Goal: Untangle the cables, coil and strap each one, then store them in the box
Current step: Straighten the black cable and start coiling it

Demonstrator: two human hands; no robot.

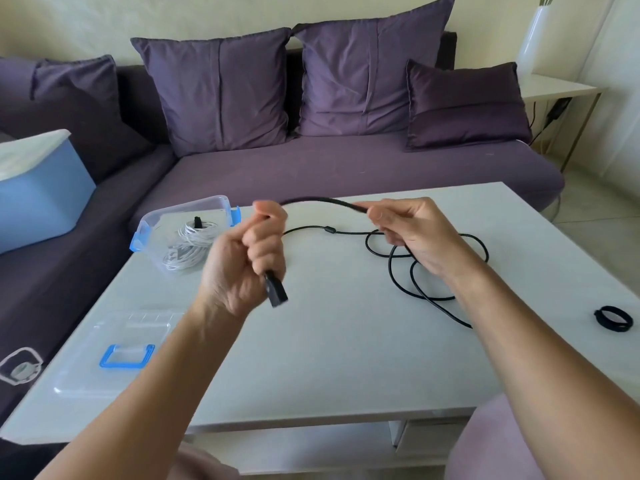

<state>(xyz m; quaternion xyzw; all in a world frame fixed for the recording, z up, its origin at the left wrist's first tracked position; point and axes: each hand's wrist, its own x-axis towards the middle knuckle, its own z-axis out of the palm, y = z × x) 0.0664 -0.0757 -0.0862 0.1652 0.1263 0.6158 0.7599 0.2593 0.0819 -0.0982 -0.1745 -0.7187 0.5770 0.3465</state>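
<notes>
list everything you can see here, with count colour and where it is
black cable: 1, black, loose loops on the table's right half, one end lifted in both hands
white cable: 1 bundle, white, inside the clear box
clear box: 1, clear with blue latches, far left of the table, open
lid: 1, clear with blue handle, near left of the table
strap: 1, black, right edge of the table
table: 1, white, in front
sofa: 1, purple, behind the table
cushions: 4, purple, on the sofa
blue bin: 1, blue, left on the sofa
vase: 1, white, on the side table
left hand: grips the cable's plug end
right hand: holds the cable further along
</notes>
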